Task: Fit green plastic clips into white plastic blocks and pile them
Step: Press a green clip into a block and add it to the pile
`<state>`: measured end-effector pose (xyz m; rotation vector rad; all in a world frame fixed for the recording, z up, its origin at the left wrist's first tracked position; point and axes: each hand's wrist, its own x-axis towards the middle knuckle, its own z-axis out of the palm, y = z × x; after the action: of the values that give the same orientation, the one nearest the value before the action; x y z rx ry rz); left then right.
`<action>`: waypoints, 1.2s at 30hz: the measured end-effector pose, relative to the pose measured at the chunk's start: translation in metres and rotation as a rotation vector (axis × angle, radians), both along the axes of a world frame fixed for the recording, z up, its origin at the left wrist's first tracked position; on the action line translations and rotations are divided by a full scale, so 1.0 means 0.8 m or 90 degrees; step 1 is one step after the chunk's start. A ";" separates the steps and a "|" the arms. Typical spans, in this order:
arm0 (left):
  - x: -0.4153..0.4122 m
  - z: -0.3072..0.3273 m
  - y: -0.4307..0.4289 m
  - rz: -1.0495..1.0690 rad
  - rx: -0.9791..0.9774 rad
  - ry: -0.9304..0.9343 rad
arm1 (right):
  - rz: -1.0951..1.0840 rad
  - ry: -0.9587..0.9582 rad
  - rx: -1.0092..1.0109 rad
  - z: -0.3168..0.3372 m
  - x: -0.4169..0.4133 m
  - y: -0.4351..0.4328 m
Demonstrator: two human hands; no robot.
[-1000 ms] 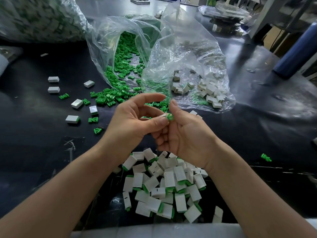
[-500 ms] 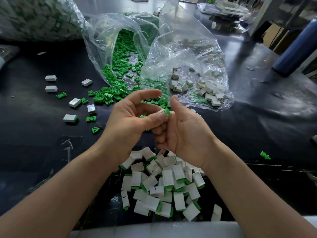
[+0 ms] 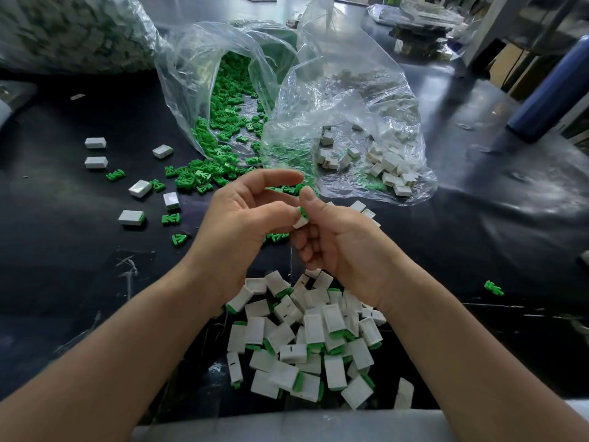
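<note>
Above the dark table, my left hand [image 3: 237, 229] and my right hand [image 3: 334, 240] meet around a small white block with a green clip [image 3: 302, 216] in its top end. My left thumb presses on the clip. My right fingers curl round the block, and much of it is hidden by them. Below my hands lies a pile of fitted white blocks [image 3: 306, 339] with green ends showing. Loose green clips [image 3: 197, 180] spill from a clear bag [image 3: 223, 100], and a second clear bag [image 3: 360, 100] holds white blocks [image 3: 385, 173].
Stray white blocks [image 3: 131, 216] and single clips [image 3: 170, 219] lie on the table to the left. One green clip [image 3: 493, 288] lies alone at the right. A large full bag [image 3: 73, 30] fills the back left corner; a blue cylinder [image 3: 551, 90] stands at the right.
The white block now shows below the clip between my thumbs, and the clip sits lower against it. Both hands stay together in nearly the same place.
</note>
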<state>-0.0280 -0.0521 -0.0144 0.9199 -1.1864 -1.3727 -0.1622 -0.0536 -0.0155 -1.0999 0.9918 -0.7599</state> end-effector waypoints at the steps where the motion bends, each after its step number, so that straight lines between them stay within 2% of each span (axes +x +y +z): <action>1: 0.000 0.000 0.000 0.000 -0.002 0.000 | 0.002 0.003 -0.006 -0.001 0.000 0.000; 12: -0.006 0.003 0.006 -0.009 -0.018 0.007 | -0.025 0.110 -0.070 -0.004 0.003 0.003; 24: -0.007 -0.006 0.003 0.007 0.000 0.028 | -0.037 0.162 -0.234 -0.015 0.008 0.006; 36: -0.010 -0.003 0.007 0.009 -0.005 0.086 | -0.086 0.198 -0.243 -0.018 0.014 0.006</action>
<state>-0.0358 -0.0461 -0.0169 0.8155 -1.0804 -1.3964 -0.1512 -0.0490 -0.0297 -1.5265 1.2226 -0.9310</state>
